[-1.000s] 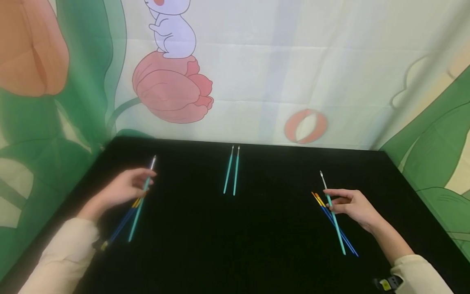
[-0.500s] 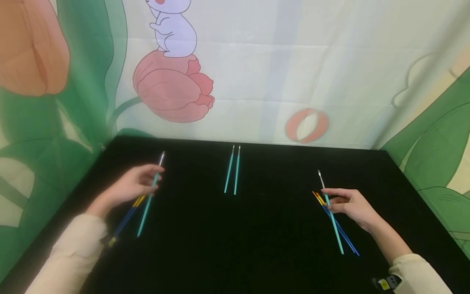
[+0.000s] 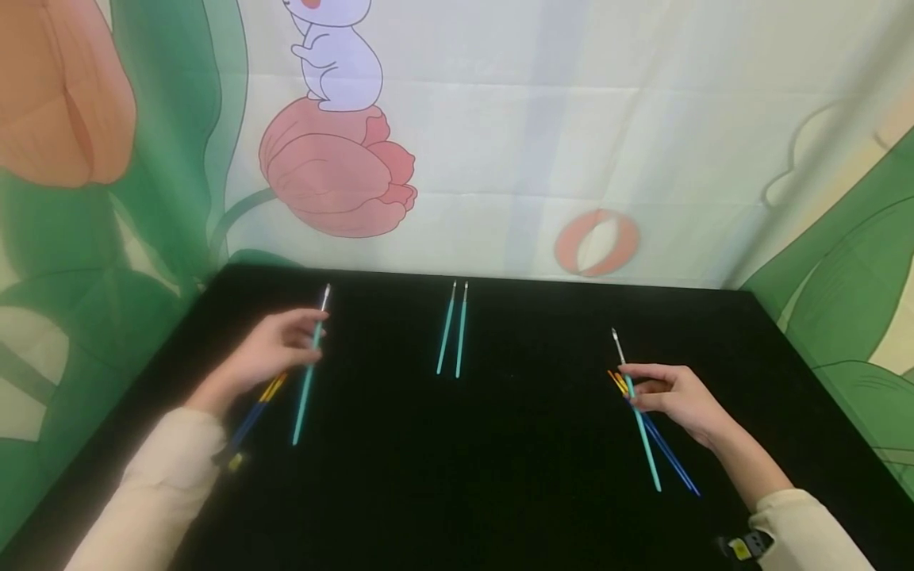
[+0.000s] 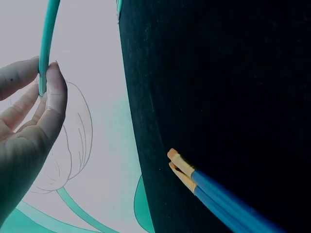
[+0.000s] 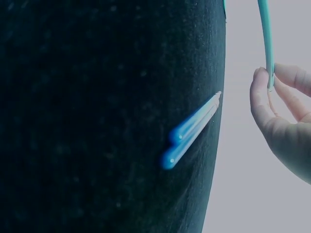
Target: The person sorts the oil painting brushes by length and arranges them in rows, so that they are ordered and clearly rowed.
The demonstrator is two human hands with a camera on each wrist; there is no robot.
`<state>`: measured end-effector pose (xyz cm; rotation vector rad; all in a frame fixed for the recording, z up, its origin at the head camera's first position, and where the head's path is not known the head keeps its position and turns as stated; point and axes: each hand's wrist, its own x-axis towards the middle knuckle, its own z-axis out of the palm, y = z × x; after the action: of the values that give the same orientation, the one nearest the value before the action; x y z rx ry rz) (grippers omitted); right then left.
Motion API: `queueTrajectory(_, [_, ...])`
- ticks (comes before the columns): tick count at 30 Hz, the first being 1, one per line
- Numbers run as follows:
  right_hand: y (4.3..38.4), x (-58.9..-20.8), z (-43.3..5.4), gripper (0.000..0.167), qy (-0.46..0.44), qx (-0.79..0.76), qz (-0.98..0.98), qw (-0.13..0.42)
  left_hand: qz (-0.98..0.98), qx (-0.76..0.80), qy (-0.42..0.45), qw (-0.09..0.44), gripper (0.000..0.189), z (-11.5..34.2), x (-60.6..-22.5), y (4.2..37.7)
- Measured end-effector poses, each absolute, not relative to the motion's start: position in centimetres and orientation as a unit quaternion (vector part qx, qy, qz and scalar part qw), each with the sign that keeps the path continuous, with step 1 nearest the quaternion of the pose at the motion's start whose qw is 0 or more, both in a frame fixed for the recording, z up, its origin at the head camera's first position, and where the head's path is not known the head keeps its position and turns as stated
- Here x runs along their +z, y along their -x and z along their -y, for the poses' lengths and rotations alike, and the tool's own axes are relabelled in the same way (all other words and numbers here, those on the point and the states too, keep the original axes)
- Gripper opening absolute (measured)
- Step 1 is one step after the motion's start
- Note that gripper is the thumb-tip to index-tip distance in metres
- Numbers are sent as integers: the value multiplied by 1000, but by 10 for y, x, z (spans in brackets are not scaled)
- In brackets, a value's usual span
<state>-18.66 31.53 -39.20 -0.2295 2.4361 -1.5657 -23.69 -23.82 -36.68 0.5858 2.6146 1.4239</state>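
My left hand (image 3: 281,345) pinches a teal-handled paintbrush (image 3: 305,400) between thumb and fingers, its silvery ferrule and bristles pointing away from me. In the right hand (image 3: 671,396) is another teal paintbrush (image 3: 646,448), pinched the same way and slanting toward the back left. Two blue paintbrushes (image 3: 250,420) with golden ferrules lie by the left forearm; the left wrist view shows their flat bristle tips (image 4: 173,154) close up. A second blue pair (image 3: 671,456) lies beside the right hand, partly behind it. Each wrist view shows fingers around a teal handle (image 4: 47,43).
Two more teal paintbrushes (image 3: 450,333) lie side by side at the back middle of the black table (image 3: 457,476). Behind the table hangs a printed curtain (image 3: 485,159) with a pink tulip and a white animal. Green printed panels flank both sides.
My left hand has carried its teal paintbrush to the right and farther back, away from the blue pair. The right hand has shifted slightly left with its paintbrush.
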Motion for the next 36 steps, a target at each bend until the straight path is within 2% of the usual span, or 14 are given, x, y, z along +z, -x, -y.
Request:
queueTrajectory(14, [188,-389,-312,46,86,-534,-834,111,-843,498,-185,82,57,228,-374,251])
queueTrajectory(36, [190,-391,-308,47,97,-547,-824,114,-854,475,-197,75,52,200,-368,274])
